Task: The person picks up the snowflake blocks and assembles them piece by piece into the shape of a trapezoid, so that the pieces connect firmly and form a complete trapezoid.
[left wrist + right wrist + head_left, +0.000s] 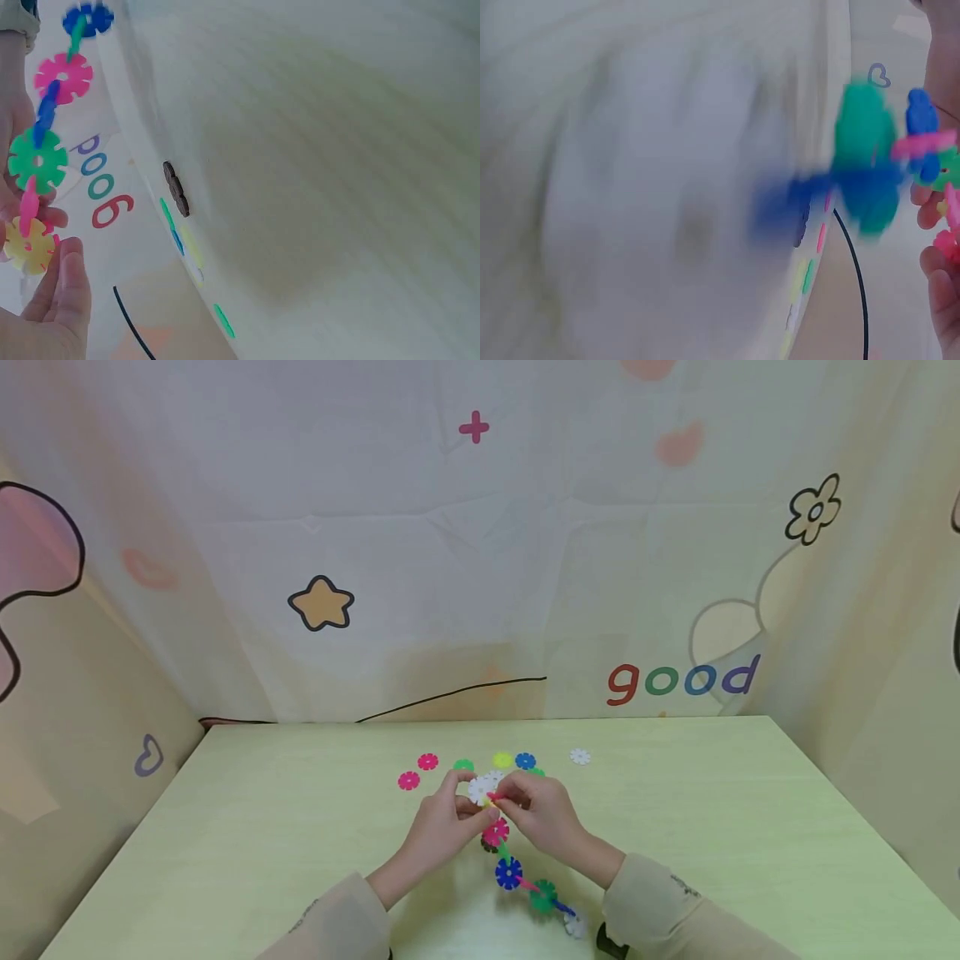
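My left hand holds the top of a chain of notched plastic snowflake discs, its fingertips at a yellow disc. A white disc shows between its thumb and index finger. My right hand pinches a small pink disc against the yellow one. Below the hands hangs the chain, with a pink disc, a blue disc and a green disc. Its lower end carries a white disc, which looms large and blurred in the right wrist view.
Loose discs lie on the pale table beyond the hands: two pink ones, a yellow one, a blue one, a white one and green ones. A printed curtain hangs behind the table's far edge.
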A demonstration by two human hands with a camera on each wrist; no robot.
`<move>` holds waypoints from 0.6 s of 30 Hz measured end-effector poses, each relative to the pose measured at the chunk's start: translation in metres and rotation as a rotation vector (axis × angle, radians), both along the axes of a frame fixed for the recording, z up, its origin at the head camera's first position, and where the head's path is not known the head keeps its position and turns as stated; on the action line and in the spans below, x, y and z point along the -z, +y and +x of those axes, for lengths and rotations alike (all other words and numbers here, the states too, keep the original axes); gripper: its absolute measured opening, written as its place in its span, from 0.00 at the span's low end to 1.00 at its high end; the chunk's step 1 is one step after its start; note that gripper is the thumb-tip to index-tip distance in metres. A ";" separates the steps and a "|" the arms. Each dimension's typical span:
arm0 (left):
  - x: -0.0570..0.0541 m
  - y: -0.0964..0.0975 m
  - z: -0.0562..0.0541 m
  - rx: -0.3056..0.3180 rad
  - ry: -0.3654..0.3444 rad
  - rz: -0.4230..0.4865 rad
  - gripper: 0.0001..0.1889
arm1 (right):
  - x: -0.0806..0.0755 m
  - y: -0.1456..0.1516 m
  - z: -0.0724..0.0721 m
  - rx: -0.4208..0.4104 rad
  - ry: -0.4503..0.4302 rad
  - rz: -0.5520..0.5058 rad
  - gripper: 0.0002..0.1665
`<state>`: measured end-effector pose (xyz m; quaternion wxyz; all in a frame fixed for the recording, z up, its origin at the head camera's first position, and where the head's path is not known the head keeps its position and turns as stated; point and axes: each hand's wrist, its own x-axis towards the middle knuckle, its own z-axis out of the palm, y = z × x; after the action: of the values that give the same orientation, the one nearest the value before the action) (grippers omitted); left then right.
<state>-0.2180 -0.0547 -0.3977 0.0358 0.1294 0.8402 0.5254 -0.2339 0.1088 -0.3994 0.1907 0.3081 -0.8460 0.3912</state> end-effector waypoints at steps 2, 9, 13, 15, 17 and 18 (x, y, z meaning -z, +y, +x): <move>0.000 0.000 -0.001 0.009 -0.005 -0.017 0.31 | -0.001 0.001 -0.001 -0.022 -0.018 0.014 0.05; 0.002 -0.001 -0.001 0.053 0.026 -0.080 0.29 | -0.003 0.001 -0.001 -0.071 -0.097 0.081 0.04; 0.004 -0.002 0.000 0.070 0.048 -0.079 0.26 | -0.005 0.002 -0.001 -0.097 -0.124 0.100 0.04; 0.005 -0.002 0.000 0.075 0.049 -0.071 0.26 | -0.005 0.004 -0.002 -0.122 -0.136 0.116 0.03; 0.006 -0.003 0.000 0.076 0.039 -0.064 0.26 | -0.007 0.007 -0.003 -0.142 -0.148 0.137 0.04; 0.006 -0.003 0.000 0.075 0.032 -0.062 0.26 | -0.008 0.010 -0.003 -0.150 -0.160 0.147 0.05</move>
<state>-0.2178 -0.0581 -0.4038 0.0460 0.1678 0.8511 0.4954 -0.2373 0.1187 -0.3918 0.0699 0.3513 -0.8595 0.3648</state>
